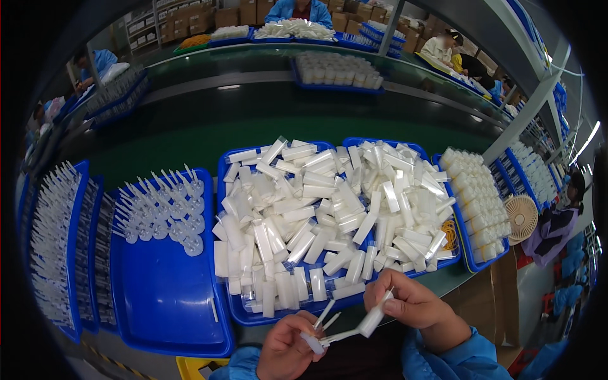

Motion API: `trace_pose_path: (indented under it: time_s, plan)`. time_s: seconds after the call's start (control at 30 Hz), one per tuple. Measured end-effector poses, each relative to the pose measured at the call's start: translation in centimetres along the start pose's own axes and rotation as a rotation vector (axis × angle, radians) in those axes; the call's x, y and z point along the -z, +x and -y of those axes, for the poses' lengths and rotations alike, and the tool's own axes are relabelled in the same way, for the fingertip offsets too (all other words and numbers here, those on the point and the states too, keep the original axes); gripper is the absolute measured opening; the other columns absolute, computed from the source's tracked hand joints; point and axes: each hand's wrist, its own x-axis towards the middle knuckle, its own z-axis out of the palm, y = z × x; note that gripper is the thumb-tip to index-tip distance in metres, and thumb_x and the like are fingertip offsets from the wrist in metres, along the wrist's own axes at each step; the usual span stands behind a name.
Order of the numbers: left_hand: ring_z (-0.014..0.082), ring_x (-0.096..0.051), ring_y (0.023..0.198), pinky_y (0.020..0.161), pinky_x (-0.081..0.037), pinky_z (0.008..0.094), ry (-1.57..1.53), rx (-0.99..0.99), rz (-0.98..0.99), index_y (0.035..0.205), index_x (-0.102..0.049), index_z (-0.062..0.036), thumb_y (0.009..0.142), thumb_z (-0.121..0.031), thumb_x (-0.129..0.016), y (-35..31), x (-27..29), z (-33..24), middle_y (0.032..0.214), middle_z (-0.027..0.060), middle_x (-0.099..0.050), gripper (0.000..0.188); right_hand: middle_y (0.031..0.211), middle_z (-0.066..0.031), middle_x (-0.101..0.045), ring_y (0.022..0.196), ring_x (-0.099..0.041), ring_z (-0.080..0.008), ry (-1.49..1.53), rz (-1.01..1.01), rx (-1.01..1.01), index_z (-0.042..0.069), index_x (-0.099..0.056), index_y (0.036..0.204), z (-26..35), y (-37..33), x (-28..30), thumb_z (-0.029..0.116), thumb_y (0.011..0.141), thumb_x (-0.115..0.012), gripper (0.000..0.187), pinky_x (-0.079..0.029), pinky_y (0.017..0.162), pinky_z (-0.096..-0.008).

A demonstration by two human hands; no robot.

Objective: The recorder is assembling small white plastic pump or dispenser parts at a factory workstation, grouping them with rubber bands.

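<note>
Close to my body, my left hand (288, 347) grips a translucent piece with thin white stems (311, 342), some sticking up from it. My right hand (415, 307) pinches a small white sleeve (372, 322) between thumb and fingers. The sleeve's lower end meets the tip of one stem that reaches across from the left hand. Just beyond both hands, a blue tray (237, 313) is heaped with white sleeves (297, 209) in clear film. At the left, another blue tray (168, 297) bears a cluster of clear round-based pieces with white stems (164, 202) at its far end.
Stacked blue trays (79, 253) of stemmed pieces stand at far left. On the right are a tray of bundled white pieces (475, 202), yellow rubber bands (449, 234) and a beige fan (522, 217). A green conveyor (221, 120) runs behind; a person (297, 12) sits across it.
</note>
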Motion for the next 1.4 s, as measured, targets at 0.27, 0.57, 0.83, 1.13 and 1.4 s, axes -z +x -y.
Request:
trace_pose_path:
  time_s: [0.27,0.57,0.83,1.13,1.4]
  plan:
    - [0.0134,-0.05,0.064,0.05,-0.043,0.0226,0.228,-0.195,-0.069,0.095,-0.047,-0.0048,0.086,-0.013,-0.06,-0.5,0.2,1.4,0.092,0.0096,-0.046,0.017,0.093,-0.0084,-0.048,0.086,-0.047,-0.0186,-0.109,-0.033,0.067,0.004,-0.046,0.1,-0.2,0.9,-1.4,0.014,0.09,-0.051,0.015,-0.035,0.081,-0.0281]
    - [0.0162,-0.053,0.064,0.05,-0.048,0.0244,0.393,-0.337,-0.063,0.09,-0.048,-0.0033,0.083,-0.002,-0.059,-1.1,1.1,1.2,0.087,0.012,-0.048,0.013,0.1,-0.0106,-0.048,0.097,-0.047,-0.0247,-0.428,0.219,0.337,0.005,-0.047,0.101,-0.6,2.8,-3.6,0.014,0.087,-0.05,0.017,-0.029,0.088,-0.0358]
    - [0.0206,-0.058,0.065,0.048,-0.051,0.0295,0.363,-0.42,-0.069,0.098,-0.048,-0.0016,0.081,-0.006,-0.064,-0.9,0.7,-0.2,0.092,0.0141,-0.05,0.024,0.094,-0.008,-0.055,0.094,-0.05,-0.022,-1.405,0.052,0.495,0.006,-0.054,0.097,1.7,10.1,-0.2,0.01,0.075,-0.056,0.022,-0.04,0.075,-0.0339]
    - [0.0204,-0.059,0.075,0.058,-0.053,0.0299,0.364,-0.33,-0.131,0.101,-0.048,-0.0014,0.082,-0.003,-0.061,-1.1,0.6,-0.2,0.098,0.012,-0.05,0.022,0.085,-0.004,-0.055,0.093,-0.049,-0.0192,-1.808,0.226,0.475,0.008,-0.058,0.081,0.9,11.4,-0.7,0.01,0.069,-0.055,0.012,-0.034,0.083,-0.0346]
    - [0.0177,-0.053,0.082,0.069,-0.044,0.0262,0.843,-0.407,-0.114,0.088,-0.057,-0.0006,0.082,-0.007,-0.062,-0.8,0.5,-1.4,0.096,0.0107,-0.051,0.01,0.086,0.0015,-0.056,0.1,-0.05,-0.0196,-1.405,0.148,0.674,0.014,-0.058,0.087,3.1,9.9,0.3,0.012,0.068,-0.063,0.02,-0.03,0.082,-0.0401]
